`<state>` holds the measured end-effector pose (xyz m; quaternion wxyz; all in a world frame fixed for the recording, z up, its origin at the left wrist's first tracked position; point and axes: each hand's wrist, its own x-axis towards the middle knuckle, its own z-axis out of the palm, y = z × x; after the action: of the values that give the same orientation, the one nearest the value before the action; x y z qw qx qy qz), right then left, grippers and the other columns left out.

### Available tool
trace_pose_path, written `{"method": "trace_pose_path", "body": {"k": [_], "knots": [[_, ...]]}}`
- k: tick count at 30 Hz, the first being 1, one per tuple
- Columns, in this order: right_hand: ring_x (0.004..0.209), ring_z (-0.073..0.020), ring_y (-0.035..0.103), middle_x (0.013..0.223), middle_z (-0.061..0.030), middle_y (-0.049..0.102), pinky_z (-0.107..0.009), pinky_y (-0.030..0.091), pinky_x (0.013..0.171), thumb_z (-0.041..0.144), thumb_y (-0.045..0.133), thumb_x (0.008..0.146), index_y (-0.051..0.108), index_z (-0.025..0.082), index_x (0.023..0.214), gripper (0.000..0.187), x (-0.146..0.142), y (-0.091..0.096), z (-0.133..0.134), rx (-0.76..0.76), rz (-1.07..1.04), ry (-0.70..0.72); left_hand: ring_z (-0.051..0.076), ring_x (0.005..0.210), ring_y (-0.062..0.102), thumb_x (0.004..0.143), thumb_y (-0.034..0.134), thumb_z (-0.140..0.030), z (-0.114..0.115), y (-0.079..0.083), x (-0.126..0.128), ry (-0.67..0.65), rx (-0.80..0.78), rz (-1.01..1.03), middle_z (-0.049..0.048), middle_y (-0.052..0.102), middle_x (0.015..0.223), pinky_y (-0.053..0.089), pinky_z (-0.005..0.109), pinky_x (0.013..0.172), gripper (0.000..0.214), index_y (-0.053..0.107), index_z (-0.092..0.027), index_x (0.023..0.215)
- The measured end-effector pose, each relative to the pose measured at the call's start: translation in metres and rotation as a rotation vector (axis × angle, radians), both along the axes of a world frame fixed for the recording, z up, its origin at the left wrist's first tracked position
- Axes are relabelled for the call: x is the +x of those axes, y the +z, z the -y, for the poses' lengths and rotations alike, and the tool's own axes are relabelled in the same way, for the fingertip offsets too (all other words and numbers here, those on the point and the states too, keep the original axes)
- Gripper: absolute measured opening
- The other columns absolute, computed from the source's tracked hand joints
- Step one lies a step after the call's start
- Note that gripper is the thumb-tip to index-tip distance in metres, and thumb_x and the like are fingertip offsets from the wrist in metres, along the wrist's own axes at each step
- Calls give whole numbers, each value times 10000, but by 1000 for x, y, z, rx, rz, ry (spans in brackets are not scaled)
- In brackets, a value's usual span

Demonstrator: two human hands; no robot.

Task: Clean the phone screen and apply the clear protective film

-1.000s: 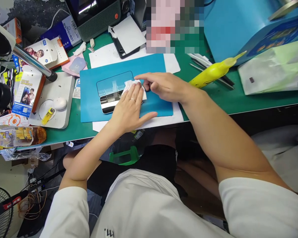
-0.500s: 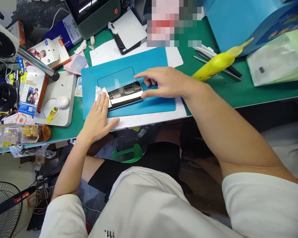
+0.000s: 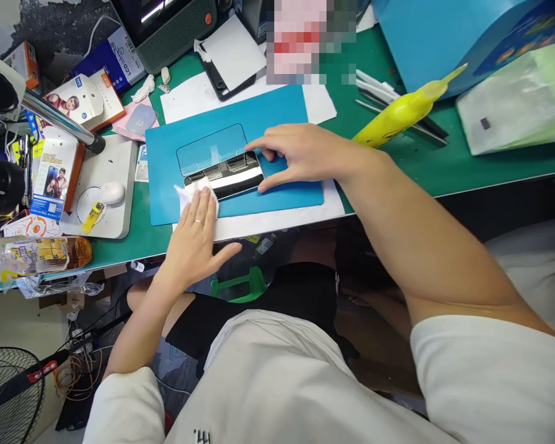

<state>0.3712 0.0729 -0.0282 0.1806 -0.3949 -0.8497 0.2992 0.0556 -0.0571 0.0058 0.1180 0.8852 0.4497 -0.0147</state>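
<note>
A smartphone [image 3: 235, 180] with a glossy dark screen lies on the blue mat [image 3: 277, 111], striped light reflected in its glass. Against its far edge is a clear pane with a thin black border [image 3: 206, 150], like a screen protector. My left hand [image 3: 197, 228] is flat, thumb out to the side, pressing a white wipe [image 3: 184, 193] onto the phone's left end. My right hand [image 3: 300, 154] brackets the right end: its thumb touches the near corner and its index finger reaches the far edge, while the other fingers curl.
A device with a white sheet on it [image 3: 235, 55] lies behind the mat. To the right are a yellow bottle [image 3: 393, 120] and thin tools [image 3: 374, 86]. Phone boxes [image 3: 55, 169], a white plate-like stand [image 3: 120, 213] and a drink bottle [image 3: 37, 254] occupy the left.
My left hand has slid the wipe toward me and slightly right, across the phone's left end. My right hand stays at the right end. The view has shifted slightly.
</note>
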Motion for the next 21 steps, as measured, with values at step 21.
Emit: {"method": "trace_pose_path", "body": {"k": [21], "knots": [[993,-356,656,1148,-120,756,-487,531,852,919,708,838,707,302,1552,944,0,6,4,-32,-7,-25,401,1825,141,1063,238,-941,-70,-13,21,6,-5,81,243,185,1930,133,579,1486,1176,244,-53,1834]]}}
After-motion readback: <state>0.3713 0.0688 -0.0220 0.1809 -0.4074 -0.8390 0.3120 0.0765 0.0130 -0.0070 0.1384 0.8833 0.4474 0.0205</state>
